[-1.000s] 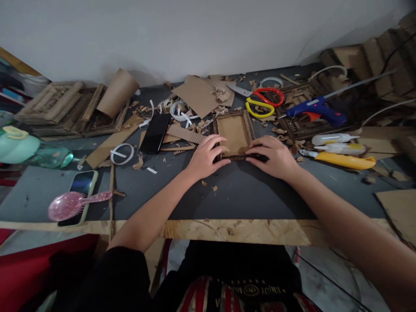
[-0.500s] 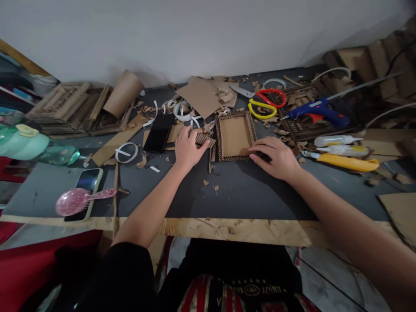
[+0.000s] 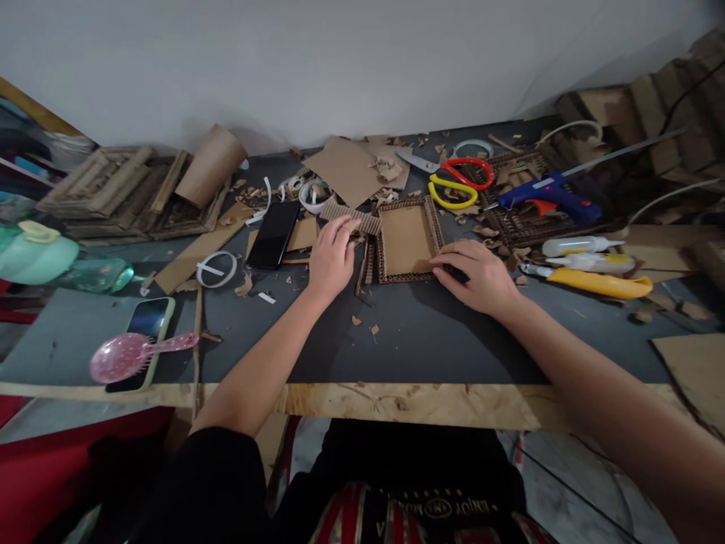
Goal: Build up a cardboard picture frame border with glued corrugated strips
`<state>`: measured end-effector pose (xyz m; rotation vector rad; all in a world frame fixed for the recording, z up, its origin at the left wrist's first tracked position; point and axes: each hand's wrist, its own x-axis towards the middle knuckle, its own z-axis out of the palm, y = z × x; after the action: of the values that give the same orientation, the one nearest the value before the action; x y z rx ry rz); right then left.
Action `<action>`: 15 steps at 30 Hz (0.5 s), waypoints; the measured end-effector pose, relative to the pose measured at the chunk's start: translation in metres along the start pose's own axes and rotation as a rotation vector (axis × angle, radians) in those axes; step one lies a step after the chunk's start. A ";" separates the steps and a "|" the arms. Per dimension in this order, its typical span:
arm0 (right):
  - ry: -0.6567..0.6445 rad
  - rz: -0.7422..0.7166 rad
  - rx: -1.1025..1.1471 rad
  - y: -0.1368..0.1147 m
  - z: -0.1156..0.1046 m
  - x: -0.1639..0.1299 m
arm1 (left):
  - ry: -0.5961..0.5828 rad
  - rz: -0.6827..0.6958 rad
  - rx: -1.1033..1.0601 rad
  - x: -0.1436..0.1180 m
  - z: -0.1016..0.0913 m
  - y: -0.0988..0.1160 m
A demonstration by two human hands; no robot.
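Observation:
A shallow cardboard frame (image 3: pixel 408 240) with a flat brown base and corrugated edges lies on the dark work surface. At its lower right corner, my right hand (image 3: pixel 476 276) grips the edge between thumb and fingers. Left of the frame, my left hand (image 3: pixel 333 261) has its fingertips on a strip of corrugated cardboard (image 3: pixel 365 219). The strip's right end reaches the frame's left edge; part of the strip is behind my fingers. Narrow cardboard strips (image 3: pixel 370 261) lie between my left hand and the frame.
Scissors (image 3: pixel 453 190) with red and yellow handles lie behind the frame. To the right are a blue glue gun (image 3: pixel 552 198), glue bottles (image 3: pixel 583 245) and a yellow cutter (image 3: pixel 600 282). A black phone (image 3: pixel 275 236), tape ring (image 3: pixel 217 269) and pink hairbrush (image 3: pixel 128 357) lie left.
My left hand has shifted the corrugated strip away from me and turned it, so more of it shows above my fingers. My right hand stays at the frame's corner.

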<state>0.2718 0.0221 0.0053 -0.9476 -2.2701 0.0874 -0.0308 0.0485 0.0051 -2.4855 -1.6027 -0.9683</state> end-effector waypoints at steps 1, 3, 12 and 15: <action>0.002 -0.001 0.003 0.000 0.000 0.000 | 0.001 -0.015 0.009 0.000 0.000 -0.001; 0.002 0.004 0.015 0.000 0.000 0.000 | -0.012 -0.052 0.024 0.000 0.002 -0.003; -0.017 0.008 0.029 -0.001 -0.001 0.001 | -0.183 -0.051 0.125 0.002 -0.001 0.008; -0.016 -0.001 0.028 -0.002 0.000 0.001 | -0.181 -0.026 0.132 0.003 -0.003 0.010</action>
<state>0.2699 0.0212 0.0071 -0.9346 -2.2775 0.1264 -0.0226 0.0450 0.0117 -2.5304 -1.6907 -0.6320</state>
